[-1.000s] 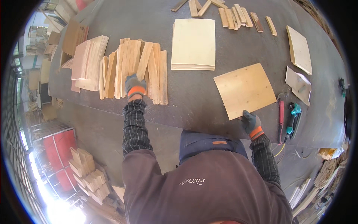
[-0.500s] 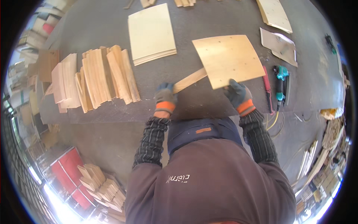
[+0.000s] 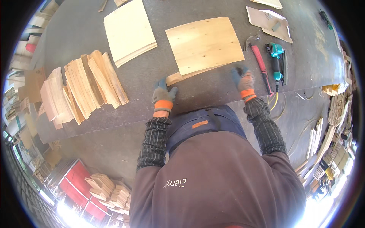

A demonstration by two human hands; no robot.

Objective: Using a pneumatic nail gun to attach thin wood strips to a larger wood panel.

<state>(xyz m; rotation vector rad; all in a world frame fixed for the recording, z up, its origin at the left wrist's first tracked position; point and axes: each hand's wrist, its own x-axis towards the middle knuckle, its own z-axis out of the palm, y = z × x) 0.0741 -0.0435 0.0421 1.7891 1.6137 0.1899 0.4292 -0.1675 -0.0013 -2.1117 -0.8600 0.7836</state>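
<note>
Here's the wooden panel, flat in front of me on the dark worktable, and a wooden strip peeks out from under its near edge, its left end poking past the panel's near left corner. My left hand is right at that end, fingers out at the tip, thumb spread wide; nothing is clamped in it. Over on the right, my right hand is just off the panel's near right corner, fingers curled and blurred; whether they pinch anything, I cannot tell.

And look at that strip: more of it shows on the left than on the right, so I judge it sits a little askew. Good work here, I'd say, means light fingertip pressure on both ends, strip squared to the near edge, panel left undisturbed. Push too hard on one end and the whole thing could swivel. Elbow room matters too: the red-handled hammer and the teal power tool lie to the right, near enough for a careless sleeve to knock.
</note>
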